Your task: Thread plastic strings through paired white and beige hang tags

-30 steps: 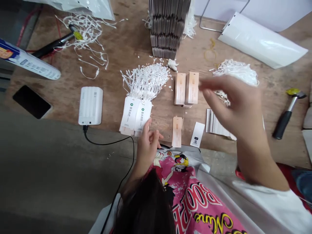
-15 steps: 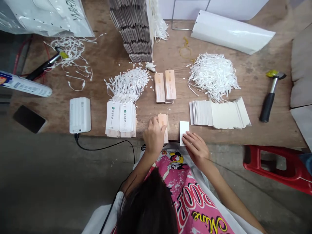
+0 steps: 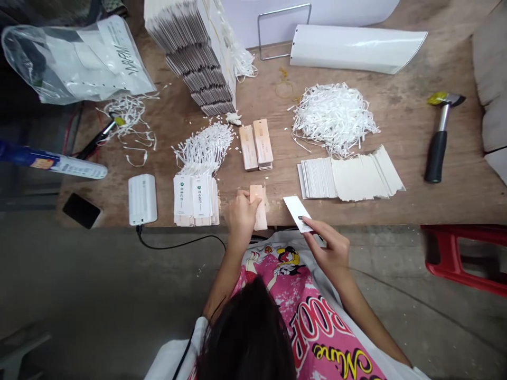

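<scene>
At the table's front edge, my left hand (image 3: 240,219) has its thumb on a peach hang tag (image 3: 260,215), with its fingers curled at the tag's left side. My right hand (image 3: 331,249) pinches the lower end of a white hang tag (image 3: 293,208), which is tilted. Beyond my left hand lie two small stacks of peach tags (image 3: 263,142). Bundled white tags with strings (image 3: 203,196) lie to the left. To the right is a row of white cards (image 3: 317,179), and behind it a heap of white strings (image 3: 336,119).
A tall stack of cards (image 3: 216,79) stands at the back. Hammers lie on the right (image 3: 438,153) and left (image 3: 95,142). A white power bank (image 3: 142,199), a phone (image 3: 82,210) and a spray can (image 3: 75,165) are on the left. A red stool (image 3: 447,258) stands below right.
My right hand has lifted and tilted the white tag, which lay upright at the edge before. My left hand stays at the peach tag. The camera view has shifted.
</scene>
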Demonstrator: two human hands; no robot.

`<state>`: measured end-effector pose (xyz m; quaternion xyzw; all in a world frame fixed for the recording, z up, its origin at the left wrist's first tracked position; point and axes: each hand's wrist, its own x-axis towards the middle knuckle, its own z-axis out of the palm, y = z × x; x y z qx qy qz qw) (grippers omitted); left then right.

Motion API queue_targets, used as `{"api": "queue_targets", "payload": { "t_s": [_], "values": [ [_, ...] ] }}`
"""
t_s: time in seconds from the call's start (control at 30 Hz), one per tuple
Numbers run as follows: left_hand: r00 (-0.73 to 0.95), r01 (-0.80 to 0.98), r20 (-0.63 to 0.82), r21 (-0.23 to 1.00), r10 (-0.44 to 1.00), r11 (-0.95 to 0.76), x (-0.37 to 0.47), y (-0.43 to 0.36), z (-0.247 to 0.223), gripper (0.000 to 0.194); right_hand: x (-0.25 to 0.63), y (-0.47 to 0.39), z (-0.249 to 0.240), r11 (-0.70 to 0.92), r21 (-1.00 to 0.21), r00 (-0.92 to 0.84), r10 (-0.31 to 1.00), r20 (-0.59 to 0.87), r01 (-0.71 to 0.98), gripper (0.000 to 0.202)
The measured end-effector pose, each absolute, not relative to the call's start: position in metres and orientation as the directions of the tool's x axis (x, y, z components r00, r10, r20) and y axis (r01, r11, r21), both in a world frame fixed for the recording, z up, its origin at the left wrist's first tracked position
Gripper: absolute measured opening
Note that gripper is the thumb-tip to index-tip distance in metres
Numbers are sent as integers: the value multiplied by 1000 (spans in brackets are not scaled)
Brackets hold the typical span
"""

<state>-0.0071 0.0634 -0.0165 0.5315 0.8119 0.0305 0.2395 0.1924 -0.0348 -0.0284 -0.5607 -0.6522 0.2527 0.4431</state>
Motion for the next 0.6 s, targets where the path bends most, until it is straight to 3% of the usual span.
{"api": "queue_targets", "payload": {
  "t_s": [0.2,0.4,0.6],
  "values": [
    [-318,745,-370,472,873,472,-12,66,-16,22,184,-39,-25,-108,-977,193,979,-72,182,20],
    [-214,552,-383,711,899,435,-26,66,-25,14,180,-33,-23,-300,-938,242,910,-336,-173,46],
    [-48,285,-377,882,925,375,-16,52,-19,27,170,-26,-17,-418,-859,135,872,-470,-294,32]
  ]
}}
